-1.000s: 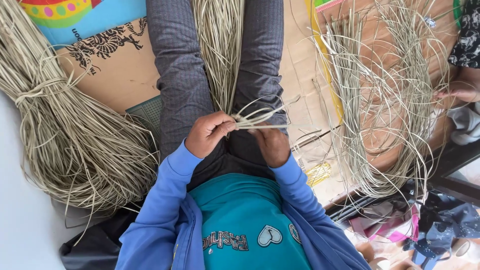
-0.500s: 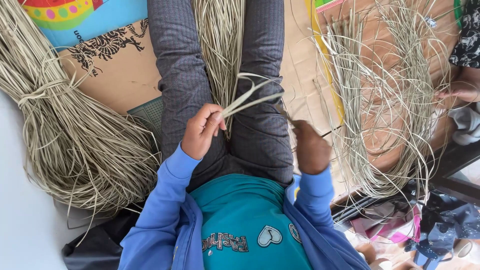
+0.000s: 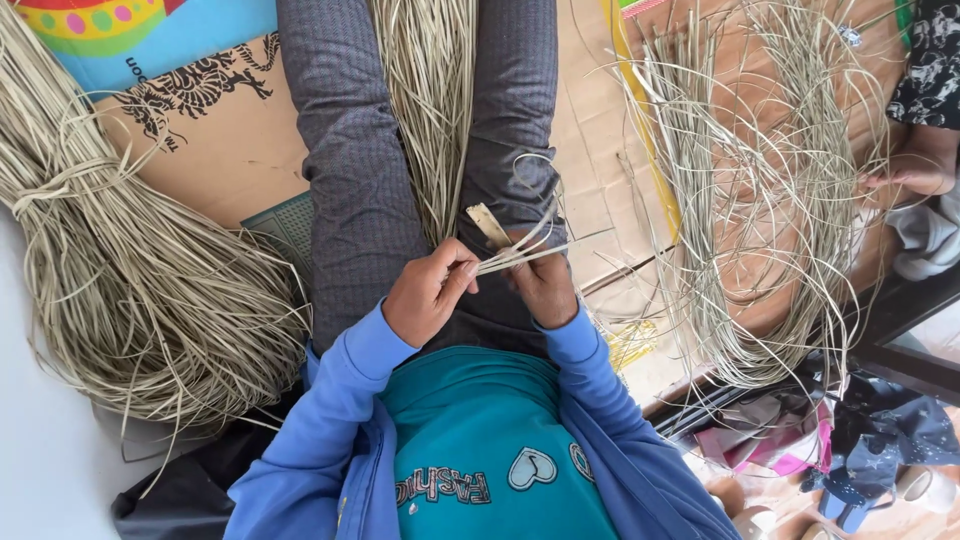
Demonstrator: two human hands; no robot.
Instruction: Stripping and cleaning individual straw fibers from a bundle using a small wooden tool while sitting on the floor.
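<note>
I sit with my legs in grey trousers (image 3: 355, 170) stretched out, and a bundle of pale dried reed strips (image 3: 430, 110) lies between them. My left hand (image 3: 428, 295) pinches a few thin reed strands (image 3: 520, 252) just above my lap. My right hand (image 3: 545, 285) grips the same strands from the other side, close against the left hand. The strands stick out to the right and loop upward over my right thigh. Both sleeves are blue.
A big tied bundle of reeds (image 3: 130, 280) lies at left on cardboard (image 3: 215, 150). A looser pile of reeds (image 3: 760, 200) lies at right, where another person's hand (image 3: 915, 170) rests. Cloth scraps (image 3: 800, 440) sit at lower right.
My right hand, which had swung out to the right half a second ago, has come back to meet my left hand on the strands. The strands now point right.
</note>
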